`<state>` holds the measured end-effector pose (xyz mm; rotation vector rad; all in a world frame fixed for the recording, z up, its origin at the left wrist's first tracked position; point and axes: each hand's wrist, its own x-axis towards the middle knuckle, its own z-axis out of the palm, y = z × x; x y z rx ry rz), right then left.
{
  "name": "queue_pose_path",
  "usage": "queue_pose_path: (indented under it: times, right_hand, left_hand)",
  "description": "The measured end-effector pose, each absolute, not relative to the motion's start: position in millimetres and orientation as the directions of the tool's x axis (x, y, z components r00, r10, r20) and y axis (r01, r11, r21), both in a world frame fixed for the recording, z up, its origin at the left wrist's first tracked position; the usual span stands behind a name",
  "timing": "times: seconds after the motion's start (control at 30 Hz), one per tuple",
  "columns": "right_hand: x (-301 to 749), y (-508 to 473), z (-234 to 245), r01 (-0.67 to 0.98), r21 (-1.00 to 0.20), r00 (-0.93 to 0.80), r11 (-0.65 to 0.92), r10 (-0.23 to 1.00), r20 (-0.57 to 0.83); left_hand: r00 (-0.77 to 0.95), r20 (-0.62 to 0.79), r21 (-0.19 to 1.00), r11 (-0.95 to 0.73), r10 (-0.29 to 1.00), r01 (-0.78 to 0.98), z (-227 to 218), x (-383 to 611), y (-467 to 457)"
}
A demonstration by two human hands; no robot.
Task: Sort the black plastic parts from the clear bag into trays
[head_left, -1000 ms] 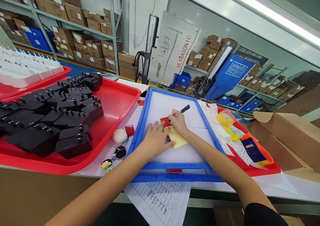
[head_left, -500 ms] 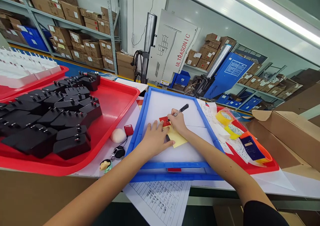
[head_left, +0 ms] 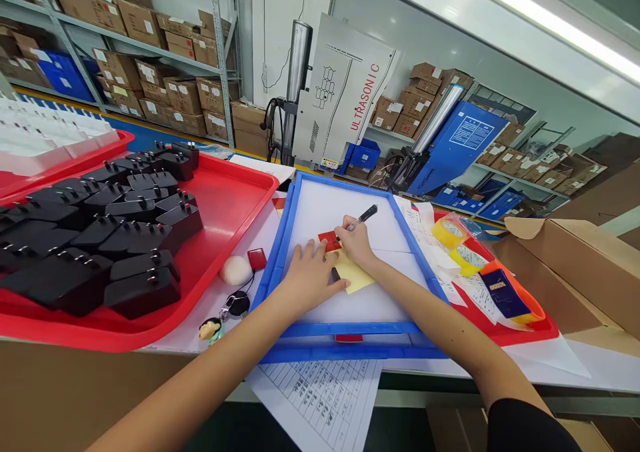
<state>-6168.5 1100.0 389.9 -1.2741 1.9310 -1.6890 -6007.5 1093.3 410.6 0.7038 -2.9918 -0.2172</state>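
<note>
In my right hand [head_left: 356, 243] is a black marker pen [head_left: 367, 214], its tip down at a small red label [head_left: 329, 241]. The label lies at the top of a yellow paper [head_left: 356, 275]. My left hand [head_left: 313, 275] rests flat with fingers spread over the paper's left part, its fingertips beside the label. A short dark object, perhaps a pen cap [head_left: 335, 275], shows by my left thumb. Beneath everything is a white board with a blue frame [head_left: 345, 330].
To the left, a red tray [head_left: 235, 192] holds several black adapter-like blocks [head_left: 145, 239]. A keychain [head_left: 239, 303] lies between tray and frame. Tape rolls [head_left: 467, 260] and papers sit on the right, beside an open cardboard box [head_left: 575, 259]. A written form [head_left: 325, 399] hangs over the front edge.
The view has shifted very slightly. Both hands stay in place, the right still holding the marker pen at the red label.
</note>
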Motion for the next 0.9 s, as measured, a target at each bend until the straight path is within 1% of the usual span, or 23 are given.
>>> queue_pose_path:
  times: [0.3, 0.4, 0.47, 0.53, 0.6, 0.7, 0.77, 0.9]
  right_hand:
    - [-6169.3, 1100.1, 385.1, -0.462, -0.885, -0.616, -0.057, -0.698, 0.366]
    - [-6180.0, 1100.9, 391.1, -0.488, -0.871, -0.649, -0.059, -0.642, 0.408]
    - [-6193.2, 1103.0, 401.7, -0.534, -0.843, -0.639, -0.064, -0.622, 0.452]
    - [-6208.7, 1106.2, 415.2, -0.585, -0.808, -0.586, -0.068, -0.653, 0.479]
    - [-6222.2, 1109.9, 427.7, -0.612, -0.788, -0.514, -0.067, -0.724, 0.460]
    - [-6229.9, 1114.8, 438.3, -0.598, -0.799, -0.423, -0.052, -0.827, 0.370]
    - [-6225.4, 1116.2, 439.7, -0.568, -0.822, -0.384, -0.033, -0.873, 0.300]
    - [-6205.7, 1116.7, 440.5, -0.495, -0.869, -0.388, 0.018, -0.899, 0.202]
  left_hand:
    - [-0.895, 0.041, 0.151, 0.888, -0.444, -0.434, 410.2, -6006.4, 1092.8]
    - [-0.892, 0.048, 0.155, 0.886, -0.449, -0.437, 410.1, -6005.9, 1093.5]
    - [-0.889, 0.051, 0.157, 0.883, -0.455, -0.443, 409.7, -6005.9, 1093.8]
    - [-0.887, 0.058, 0.161, 0.881, -0.458, -0.445, 409.4, -6006.1, 1093.7]
    - [-0.885, 0.067, 0.169, 0.879, -0.462, -0.446, 409.3, -6006.1, 1093.3]
    - [-0.881, 0.067, 0.181, 0.874, -0.468, -0.450, 409.1, -6006.0, 1092.2]
    - [-0.879, 0.066, 0.204, 0.869, -0.472, -0.451, 408.6, -6006.7, 1091.0]
    - [-0.870, 0.055, 0.310, 0.837, -0.490, -0.452, 410.3, -6010.8, 1088.2]
